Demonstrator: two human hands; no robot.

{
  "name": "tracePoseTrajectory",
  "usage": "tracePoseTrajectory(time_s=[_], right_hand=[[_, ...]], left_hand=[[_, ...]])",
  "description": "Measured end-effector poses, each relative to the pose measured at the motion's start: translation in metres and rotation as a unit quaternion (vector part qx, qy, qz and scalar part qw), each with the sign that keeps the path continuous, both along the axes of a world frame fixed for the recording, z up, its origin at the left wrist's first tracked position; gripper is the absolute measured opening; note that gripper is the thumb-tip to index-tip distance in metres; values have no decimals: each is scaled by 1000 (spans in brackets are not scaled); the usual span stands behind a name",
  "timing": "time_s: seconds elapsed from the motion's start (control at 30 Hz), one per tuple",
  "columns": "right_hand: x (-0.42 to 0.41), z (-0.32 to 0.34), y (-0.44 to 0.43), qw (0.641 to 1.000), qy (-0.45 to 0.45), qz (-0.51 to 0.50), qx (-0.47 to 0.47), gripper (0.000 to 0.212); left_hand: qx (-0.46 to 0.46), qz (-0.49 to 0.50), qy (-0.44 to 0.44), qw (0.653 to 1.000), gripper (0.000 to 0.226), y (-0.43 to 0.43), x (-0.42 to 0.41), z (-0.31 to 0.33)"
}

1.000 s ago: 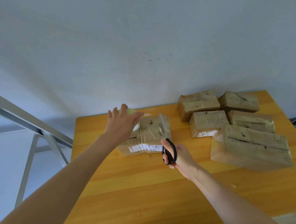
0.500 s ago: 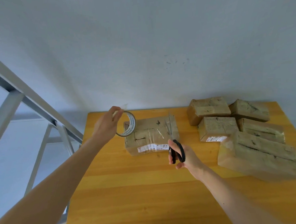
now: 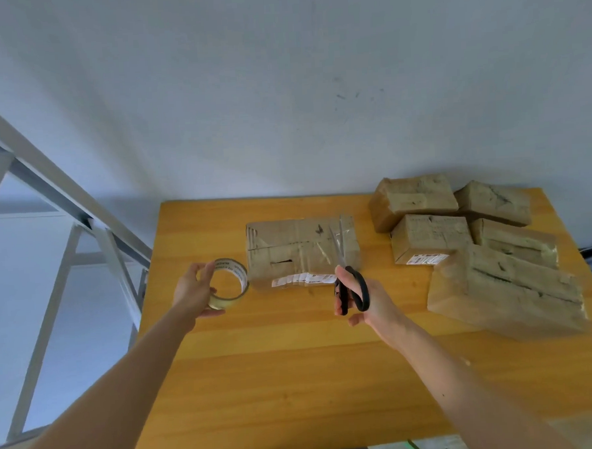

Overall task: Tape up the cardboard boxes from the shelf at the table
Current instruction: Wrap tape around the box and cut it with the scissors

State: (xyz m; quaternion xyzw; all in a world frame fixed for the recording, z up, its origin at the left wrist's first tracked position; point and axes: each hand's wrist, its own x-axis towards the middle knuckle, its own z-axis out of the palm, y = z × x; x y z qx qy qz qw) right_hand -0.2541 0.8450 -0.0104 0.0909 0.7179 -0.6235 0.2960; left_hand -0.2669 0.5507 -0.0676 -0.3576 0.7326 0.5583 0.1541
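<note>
A flat cardboard box (image 3: 291,250) with a white label on its near side lies on the wooden table (image 3: 296,378), left of centre. My left hand (image 3: 193,291) holds a roll of clear tape (image 3: 230,282) at the table's left edge, just left of the box. My right hand (image 3: 370,302) grips black-handled scissors (image 3: 349,283), with the blades pointing up over the box's right end. The blades look nearly together.
Several taped cardboard boxes (image 3: 429,238) are grouped at the table's back right, with a large one (image 3: 507,288) in front of them. A grey metal shelf frame (image 3: 64,209) stands left of the table. A grey wall rises behind.
My left hand has carried the tape roll down from above the box's left end to the table beside it. The right hand with the scissors has stayed by the box's right end.
</note>
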Motion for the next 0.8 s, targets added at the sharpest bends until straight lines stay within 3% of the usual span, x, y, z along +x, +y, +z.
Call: tracePoseTrajectory(time_s=[0.23,0.33,0.53,0.6,0.7,0.8], right_hand=[[0,-2,1,1000,-3,-2,3,59],[-1,-2,0,1000,-4,-3,0,58],[-1,-4,-4,999,-20,-21,-29,63],[-1,-5,-4,999,-24,-23,-36,63],[-2,-5,-5,999,-25,-22,-44,64],[0,-6,-7,999,-22,-9,-45,64]], left_hand=[[-144,-86,-68,983,29,14,7,-20],[-205,-118,-65,969,36,15,10,-23],[-216,-131,-66,965,61,13,12,-27],[-297,-157,-63,940,60,15,13,-23],[-387,-154,65,907,49,20,15,-8],[-351,-184,221,891,47,37,15,8]])
